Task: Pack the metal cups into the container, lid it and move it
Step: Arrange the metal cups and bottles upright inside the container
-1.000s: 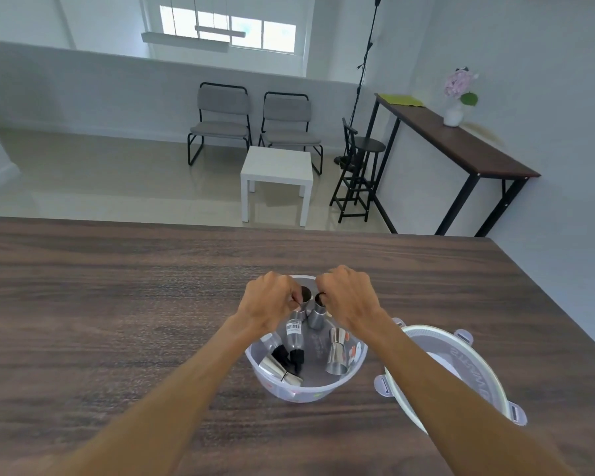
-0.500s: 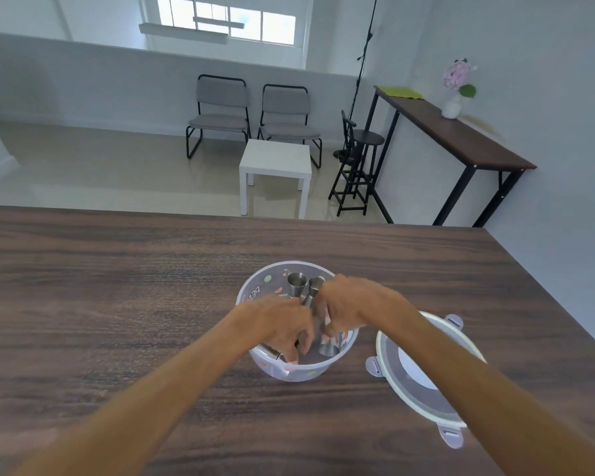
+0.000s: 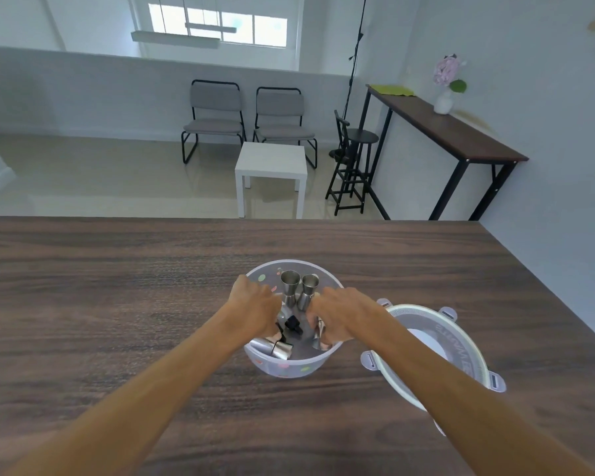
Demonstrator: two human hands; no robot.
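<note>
My hands have spread to the container's (image 3: pixel 291 367) sides since a moment ago: left hand (image 3: pixel 255 309) curled over its rim, right hand (image 3: pixel 337 316) likewise. Metal cups (image 3: pixel 298 290) sit inside; packing looks done. The lid (image 3: pixel 437 352), just beside, remains to fit.

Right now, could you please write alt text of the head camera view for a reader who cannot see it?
A person's left hand and right hand reach into a clear round container holding several metal cups, two standing upright at the back. Its lid lies beside it on the right, on a dark wooden table.
</note>
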